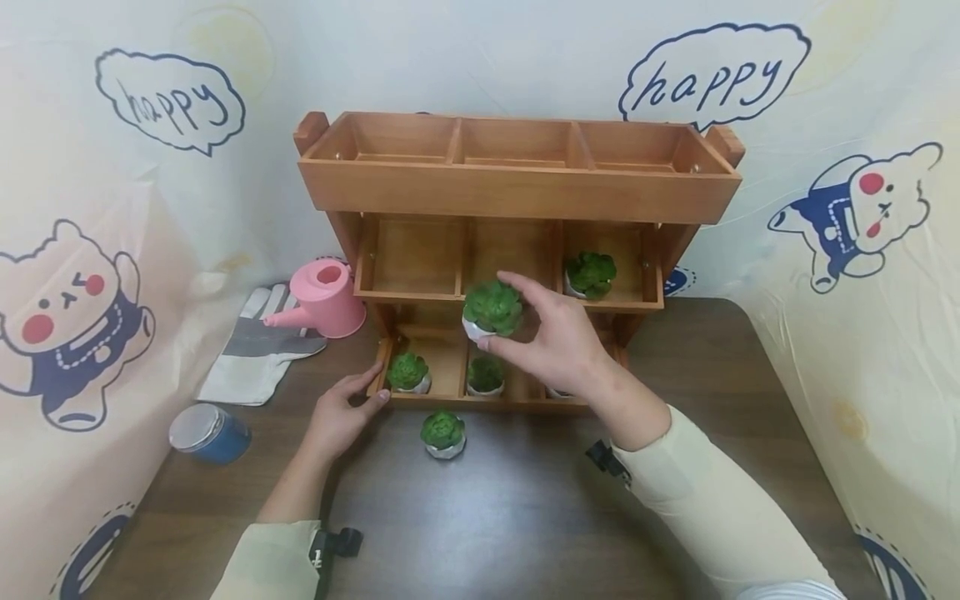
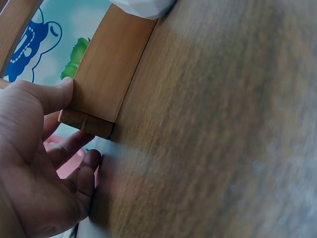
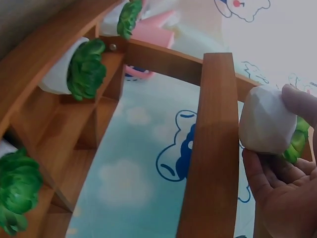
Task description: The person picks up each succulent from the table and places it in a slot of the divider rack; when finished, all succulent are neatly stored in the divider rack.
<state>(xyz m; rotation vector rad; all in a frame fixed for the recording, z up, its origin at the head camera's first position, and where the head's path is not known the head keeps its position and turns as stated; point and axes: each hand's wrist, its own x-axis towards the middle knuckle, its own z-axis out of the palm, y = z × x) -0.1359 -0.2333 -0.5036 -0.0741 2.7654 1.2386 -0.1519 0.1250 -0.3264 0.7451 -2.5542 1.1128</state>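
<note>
Your pale green sleeves [image 1: 720,500] lie nearest the head camera, entering from about 4 and 7 o'clock. At the centre, your right hand [image 1: 566,337] is partly open, pinching between thumb and fingers a green leafy succulent in a white faceted pot [image 1: 492,310]. It is upright, in front of a brown three-tier wooden shelf [image 1: 517,190].

Taking that held plant as the clock's middle, your left hand [image 1: 337,421] is at 8 o'clock, loosely bent, thumb on the front board and fingers round the left end of the shelf's bottom tier.

Similar potted succulents sit in the bottom tier: one in the left compartment [image 1: 408,372] at 8 o'clock, one in the middle [image 1: 485,377] at 6, and another, mostly hidden by your right arm, toward 5. One more [image 1: 589,275] fills part of the middle tier's right compartment, past 2 o'clock; another [image 1: 443,433] stands on the dark wooden table [image 1: 480,525] at 7.

At 9 o'clock, a pink watering can [image 1: 330,300] is beside a grey-and-white glove [image 1: 247,354]; a blue jar with a silvery lid [image 1: 212,434] stands at 8.
</note>
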